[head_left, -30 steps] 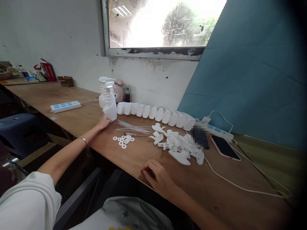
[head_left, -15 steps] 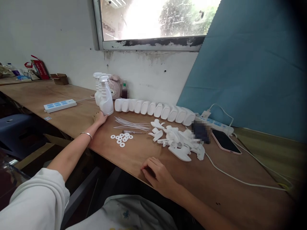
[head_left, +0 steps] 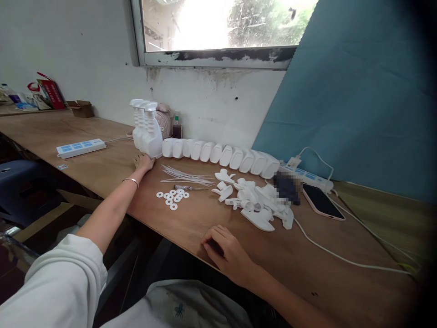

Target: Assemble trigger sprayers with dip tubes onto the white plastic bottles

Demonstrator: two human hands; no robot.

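Dark object (head_left: 287, 187) beside the phone (head_left: 322, 201) is pixelated; identity indeterminate. Spray bottles (head_left: 153, 140) partly occlude the pink bag (head_left: 165, 122). Top edge crops the window (head_left: 211, 23); left edge, the blue stool (head_left: 20, 180). Palm of the right hand (head_left: 229, 251) is hidden.

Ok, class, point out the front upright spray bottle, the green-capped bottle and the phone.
Front upright spray bottle (head_left: 153, 138): head view, on its white body.
Green-capped bottle (head_left: 177, 130): head view, on its dark body.
Phone (head_left: 322, 202): head view, on its dark screen.
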